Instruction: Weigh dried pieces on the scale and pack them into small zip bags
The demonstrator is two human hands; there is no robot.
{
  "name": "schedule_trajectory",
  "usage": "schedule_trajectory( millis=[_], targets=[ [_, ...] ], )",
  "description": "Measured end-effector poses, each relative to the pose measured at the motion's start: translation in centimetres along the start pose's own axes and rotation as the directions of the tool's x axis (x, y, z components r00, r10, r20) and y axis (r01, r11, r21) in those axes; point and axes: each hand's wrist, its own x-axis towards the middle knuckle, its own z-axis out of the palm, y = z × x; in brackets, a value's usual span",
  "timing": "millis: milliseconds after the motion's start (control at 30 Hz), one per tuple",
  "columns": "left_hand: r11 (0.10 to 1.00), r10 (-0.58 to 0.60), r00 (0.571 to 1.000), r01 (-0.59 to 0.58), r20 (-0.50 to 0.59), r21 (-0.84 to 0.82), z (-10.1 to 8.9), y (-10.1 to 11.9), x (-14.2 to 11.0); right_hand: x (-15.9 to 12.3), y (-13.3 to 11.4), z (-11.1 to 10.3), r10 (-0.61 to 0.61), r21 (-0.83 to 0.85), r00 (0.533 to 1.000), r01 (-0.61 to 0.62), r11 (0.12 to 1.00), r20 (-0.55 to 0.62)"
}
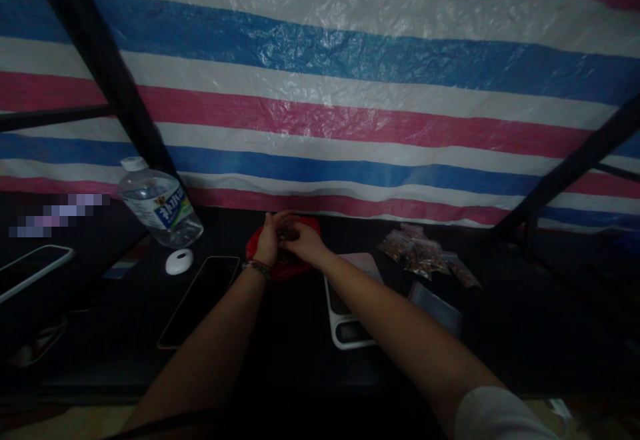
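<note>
A red container or bag (295,268) lies at the back middle of the black table, brown bits inside it. My left hand (268,240) is over its left side, fingers curled inward towards the other hand. From the right, my right hand (306,245) reaches in with thumb and fingers drawn together. Both hands meet above the brown contents; whatever is between their fingers is too dark and small to make out. Under my right forearm stands a white kitchen scale (345,340), partly covered by the arm.
Several small clear bags of brown bits (424,257) lie at the right, near flat clear bags (437,310). On the left are a plastic bottle (160,207), a white earphone case (179,262) and a phone (200,303). A striped tarp (350,113) hangs behind.
</note>
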Motion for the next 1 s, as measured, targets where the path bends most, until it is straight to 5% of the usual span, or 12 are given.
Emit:
schedule_trajectory(
  millis=[367, 567, 1000],
  targets=[
    [0.983, 0.145, 0.984, -0.155, -0.107, -0.095, 0.9, 0.9, -0.8, 0.5, -0.3, -0.5, -0.011, 0.116, 1.0, 0.014, 0.993, -0.025],
    [0.98, 0.158, 0.983, -0.167, -0.094, -0.104, 0.7, 0.6, -0.4, 0.0, -0.9, -1.6, -0.038, -0.079, 0.988, 0.026, 0.997, -0.149],
    [0.913, 0.188, 0.982, -0.18, 0.014, 0.366, 0.2, 0.0, -0.8, -1.2, 0.1, -2.4, -0.035, -0.131, 0.995, 0.022, 0.991, -0.097]
  ],
)
